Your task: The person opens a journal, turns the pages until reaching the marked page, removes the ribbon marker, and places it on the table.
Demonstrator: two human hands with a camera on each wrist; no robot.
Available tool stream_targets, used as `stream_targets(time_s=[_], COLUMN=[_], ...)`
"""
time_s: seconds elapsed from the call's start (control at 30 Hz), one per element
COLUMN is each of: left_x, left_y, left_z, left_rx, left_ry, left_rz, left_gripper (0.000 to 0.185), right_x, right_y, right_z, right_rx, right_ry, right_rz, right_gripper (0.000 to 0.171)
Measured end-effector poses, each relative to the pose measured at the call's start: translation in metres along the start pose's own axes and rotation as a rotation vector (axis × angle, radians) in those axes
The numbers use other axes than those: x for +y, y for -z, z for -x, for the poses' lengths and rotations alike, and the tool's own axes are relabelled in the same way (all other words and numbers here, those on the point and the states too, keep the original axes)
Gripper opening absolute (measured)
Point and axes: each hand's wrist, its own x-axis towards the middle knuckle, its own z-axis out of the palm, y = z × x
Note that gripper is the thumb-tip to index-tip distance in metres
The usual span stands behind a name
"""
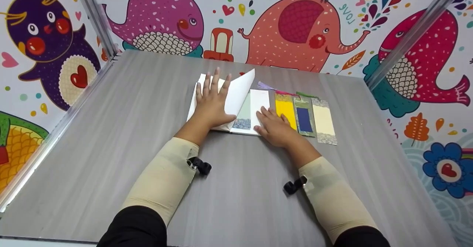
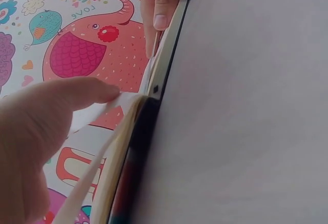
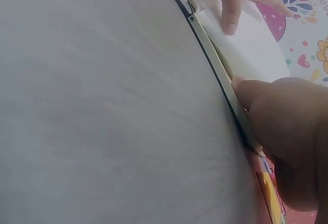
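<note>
A notebook with blank white pages [image 1: 259,103] lies open on the table. My left hand [image 1: 211,105] is spread flat on its left side, fingers apart. Beside that hand one page [image 1: 242,86] stands lifted, its corner curling up. Partly under this page, on the right side of the notebook, lies a pale green bookmark [image 1: 243,118] with a glittery silver end. My right hand [image 1: 277,129] rests on the notebook's right edge with fingers extended. In the left wrist view, my left thumb [image 2: 92,92] touches the page edges. In the right wrist view, my right thumb [image 3: 251,92] presses the notebook's edge.
Right of the notebook lie a yellow bookmark [image 1: 286,108], a blue-centred bookmark [image 1: 305,119] and a cream bookmark [image 1: 323,118], with purple, pink and green tassels at their tops. Walls with cartoon animals and metal posts [image 1: 97,21] bound the grey table [image 1: 111,136].
</note>
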Motion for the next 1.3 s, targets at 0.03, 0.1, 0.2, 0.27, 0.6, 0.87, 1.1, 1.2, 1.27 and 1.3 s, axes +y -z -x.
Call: stream_targets(time_s=[0.03, 0.1, 0.2, 0.27, 0.6, 0.87, 1.1, 1.2, 1.27, 1.3], left_x=[0.000, 0.000, -0.001, -0.002, -0.007, -0.014, -0.017, -0.018, -0.020, -0.021], left_y=[0.000, 0.002, 0.003, 0.004, 0.002, -0.003, -0.004, -0.005, -0.005, -0.005], left_z=[0.000, 0.001, 0.001, 0.001, 0.001, 0.001, 0.001, 0.001, 0.001, 0.001], left_rx=[0.001, 0.004, 0.019, 0.027, -0.057, -0.203, -0.338, -0.381, -0.403, -0.412], left_ry=[-0.001, -0.005, -0.009, -0.009, 0.000, 0.013, 0.022, 0.027, 0.026, 0.023], left_rz=[0.000, -0.004, -0.011, -0.015, -0.040, 0.010, 0.048, 0.066, 0.078, 0.080], left_gripper=[0.141, 0.140, 0.139, 0.139, 0.125, 0.104, 0.080, 0.077, 0.077, 0.077], right_x=[0.000, 0.000, 0.000, 0.000, -0.001, -0.001, 0.000, 0.001, 0.001, 0.001], right_y=[0.000, 0.000, 0.000, -0.001, -0.001, -0.001, 0.000, 0.000, 0.000, 0.000], right_z=[0.000, 0.000, 0.001, 0.001, 0.001, 0.001, 0.000, 0.001, 0.001, 0.000], right_rx=[0.000, -0.001, -0.001, -0.002, -0.005, -0.007, -0.009, -0.009, -0.009, -0.010], right_ry=[0.000, -0.001, -0.004, -0.006, -0.003, 0.003, 0.005, 0.002, -0.001, -0.002], right_rz=[0.001, 0.001, 0.000, 0.002, 0.012, 0.014, 0.008, 0.005, 0.006, 0.007], right_gripper=[0.075, 0.075, 0.075, 0.075, 0.075, 0.076, 0.076, 0.076, 0.076, 0.076])
